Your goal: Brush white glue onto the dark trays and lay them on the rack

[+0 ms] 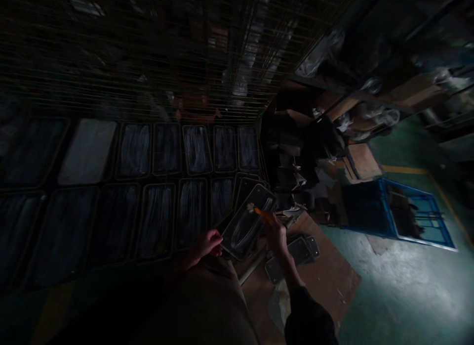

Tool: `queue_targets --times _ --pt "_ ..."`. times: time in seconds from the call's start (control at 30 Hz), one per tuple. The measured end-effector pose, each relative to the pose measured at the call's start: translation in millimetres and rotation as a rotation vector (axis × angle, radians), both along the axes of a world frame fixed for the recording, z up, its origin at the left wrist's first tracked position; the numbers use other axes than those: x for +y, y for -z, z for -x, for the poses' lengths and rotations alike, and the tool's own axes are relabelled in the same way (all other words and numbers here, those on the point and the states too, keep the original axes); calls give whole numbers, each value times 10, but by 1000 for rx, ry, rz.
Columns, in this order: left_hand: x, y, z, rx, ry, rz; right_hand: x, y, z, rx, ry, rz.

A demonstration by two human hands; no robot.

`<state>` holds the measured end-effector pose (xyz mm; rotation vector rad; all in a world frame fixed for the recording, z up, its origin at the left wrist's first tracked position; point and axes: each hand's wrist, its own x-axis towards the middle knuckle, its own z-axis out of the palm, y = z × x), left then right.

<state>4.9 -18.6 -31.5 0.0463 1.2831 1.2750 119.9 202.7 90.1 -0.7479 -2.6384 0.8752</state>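
Observation:
My left hand (209, 243) pinches the near left edge of a dark rectangular panel with rounded corners (234, 227), which lies tilted on other panels. Pale wet-looking streaks run along its face. In my right hand (274, 231) is a brush with an orange handle (258, 211), its light bristles over the upper part of the panel; whether they touch is hard to tell. Left of this panel, two rows of similar panels (157, 219) carry whitish streaks. One in the back row looks wholly pale (88, 151). The picture is dim.
Small grey plates with holes (289, 260) lie on a brown board (326, 280) to the right. A wire mesh (148, 88) rises behind the rows. Farther right are a blue crate (365, 206), a cardboard box (363, 161) and shelving with wrapped goods (370, 103).

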Motion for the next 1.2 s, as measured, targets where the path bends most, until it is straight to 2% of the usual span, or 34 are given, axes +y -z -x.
queue_targets --times 0.17,0.27,0.33,0.43,0.53,0.63,0.73,0.83,0.9,0.97,1.07,1.2 --pt "2 40 -1 -10 -13 -7 296 -67 256 -20 97 -212" --pt "0 17 6 -1 -12 9 267 -32 333 -116 62 -296" --pt "-4 -7 16 0 -12 12 154 1 312 -154 0 -303" --pt "-10 -26 32 0 -25 3 -162 23 157 -206 -97 -232" --pt "-12 -14 43 0 -15 9 -592 12 -97 -234 -171 -80" --pt "-9 4 52 -7 -7 -3 -981 6 -351 -223 -173 106" --pt "-7 -6 62 -15 11 3 -1132 25 -519 -176 -120 283" --pt "-4 -39 67 0 42 38 -938 61 -553 -147 -32 394" --pt "-1 -55 64 19 51 51 -652 77 -504 -144 37 370" --pt "4 -54 54 37 44 58 -320 76 -414 -113 96 244" --pt "15 -26 36 44 29 55 110 41 -246 -33 115 11" --pt "32 -4 16 47 9 62 407 -11 -33 -42 112 -206"
